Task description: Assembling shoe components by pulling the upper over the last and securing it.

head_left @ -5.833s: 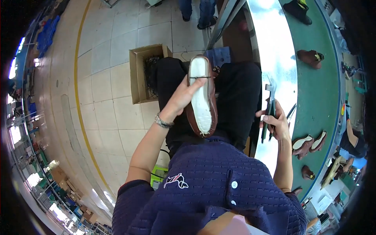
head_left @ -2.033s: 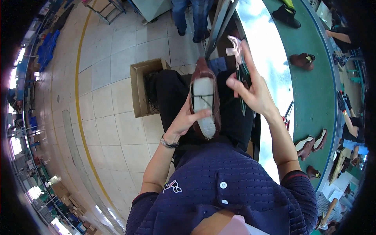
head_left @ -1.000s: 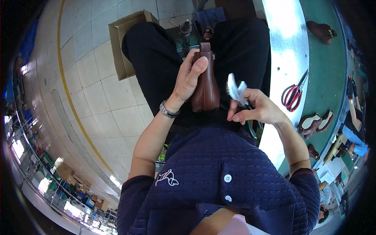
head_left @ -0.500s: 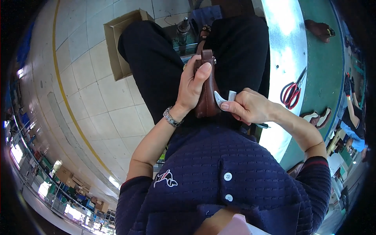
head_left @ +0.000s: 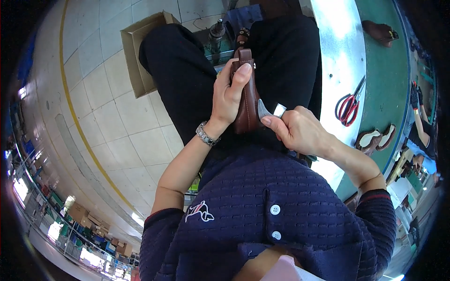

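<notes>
My left hand (head_left: 227,96) is closed around a brown leather piece (head_left: 249,100) with a stitched seam along its side, held upright over my lap. Its exact kind cannot be made out. My right hand (head_left: 302,129) is closed on a tool with a curved, pointed metal blade (head_left: 264,110) and a flat shiny part (head_left: 280,110). The blade stands close against the right side of the leather; whether it touches is unclear. Most of the tool's handle is hidden in my fingers. Beyond the leather piece, a brown strap (head_left: 242,37) with small metal fittings shows between my knees.
Red-handled scissors (head_left: 348,110) lie on a metal bench edge (head_left: 338,56) to my right. Brown leather pieces (head_left: 378,33) rest on the green surface (head_left: 382,70) beyond it. A cardboard box (head_left: 136,65) stands by my left leg. Another person (head_left: 424,126) is at far right.
The leather piece and my left hand have shifted slightly away from my body. In my right hand, the curved blade has turned and its tip points more upward.
</notes>
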Available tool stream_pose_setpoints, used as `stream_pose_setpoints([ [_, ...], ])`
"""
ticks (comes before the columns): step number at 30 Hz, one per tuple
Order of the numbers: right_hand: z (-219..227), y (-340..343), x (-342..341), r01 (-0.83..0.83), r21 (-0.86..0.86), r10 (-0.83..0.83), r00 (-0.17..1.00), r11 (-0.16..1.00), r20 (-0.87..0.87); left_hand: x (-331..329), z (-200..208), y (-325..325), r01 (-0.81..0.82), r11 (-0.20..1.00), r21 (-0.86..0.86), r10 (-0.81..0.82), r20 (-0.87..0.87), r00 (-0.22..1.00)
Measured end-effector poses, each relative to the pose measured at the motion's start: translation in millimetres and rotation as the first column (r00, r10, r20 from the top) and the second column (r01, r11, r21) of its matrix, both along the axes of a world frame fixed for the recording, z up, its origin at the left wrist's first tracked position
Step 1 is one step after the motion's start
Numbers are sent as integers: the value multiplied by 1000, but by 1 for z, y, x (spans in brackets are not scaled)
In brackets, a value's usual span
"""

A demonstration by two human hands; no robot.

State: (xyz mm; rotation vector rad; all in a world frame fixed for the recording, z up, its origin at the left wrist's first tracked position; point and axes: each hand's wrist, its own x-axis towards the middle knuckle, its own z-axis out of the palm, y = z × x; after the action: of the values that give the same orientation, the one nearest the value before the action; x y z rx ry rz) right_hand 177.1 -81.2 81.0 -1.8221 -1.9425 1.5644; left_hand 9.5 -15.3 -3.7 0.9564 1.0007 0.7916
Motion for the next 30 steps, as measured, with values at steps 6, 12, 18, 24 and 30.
stream_pose_setpoints([
  [6,-17,-7,2,194,-395,-323,900,898,-292,-8,-5,3,55,998,27,-56,43,998],
  [12,-27,1,12,90,-511,-358,815,855,-456,-9,-2,-5,74,996,39,-77,65,995],
  [18,-11,28,17,-117,-368,-8,947,922,-322,-8,-4,-8,89,995,50,-91,47,995],
  [24,3,33,15,-246,-28,246,969,969,18,-5,-4,-2,86,996,3,-86,76,993],
  [30,-6,31,54,385,60,-388,897,921,213,0,-8,7,75,997,18,-76,71,995],
])
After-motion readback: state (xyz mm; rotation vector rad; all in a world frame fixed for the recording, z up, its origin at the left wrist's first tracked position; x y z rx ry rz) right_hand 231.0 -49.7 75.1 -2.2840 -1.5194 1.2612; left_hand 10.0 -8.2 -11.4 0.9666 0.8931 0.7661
